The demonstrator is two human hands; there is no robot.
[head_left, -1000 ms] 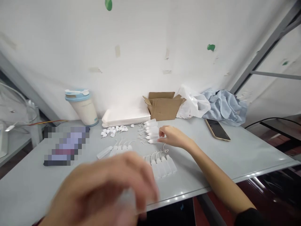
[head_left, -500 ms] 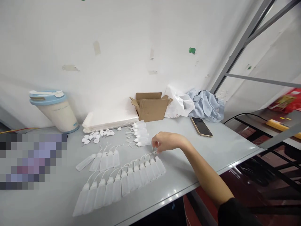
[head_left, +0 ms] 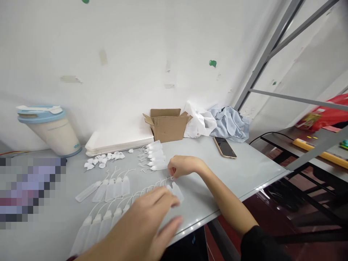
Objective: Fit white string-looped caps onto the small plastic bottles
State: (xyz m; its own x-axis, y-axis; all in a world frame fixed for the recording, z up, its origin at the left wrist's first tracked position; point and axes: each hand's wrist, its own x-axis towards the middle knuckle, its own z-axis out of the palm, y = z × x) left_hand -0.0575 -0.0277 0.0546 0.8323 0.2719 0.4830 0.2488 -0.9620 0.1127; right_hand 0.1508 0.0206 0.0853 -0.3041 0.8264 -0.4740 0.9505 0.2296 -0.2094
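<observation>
A slanting row of flat translucent squeeze bottles (head_left: 81, 235) lies on the grey table, each with a thin curved white tail at its neck. My right hand (head_left: 182, 165) is at the far right end of this row, thumb and index finger pinched by the neck of the last bottle (head_left: 178, 193). What sits between those fingertips is too small to make out. Over the row's middle reaches my left hand (head_left: 146, 217), blurred, thumb and fingers apart, holding nothing visible; it hides several bottles. Behind lie a smaller group of bottles (head_left: 118, 189) and a stack of tipped bottles (head_left: 157, 156).
Loose white caps (head_left: 102, 158) lie before a stack of white sheets (head_left: 119, 141). Along the wall stand a blue-lidded cup (head_left: 58, 134), an open cardboard box (head_left: 168, 128), a white plastic bag (head_left: 199, 121) and blue cloth (head_left: 230, 123). A phone (head_left: 225, 147) lies at right.
My left hand has come into view from below and now covers part of the bottle row. The right hand stays at the row's end. The whole view has shifted slightly.
</observation>
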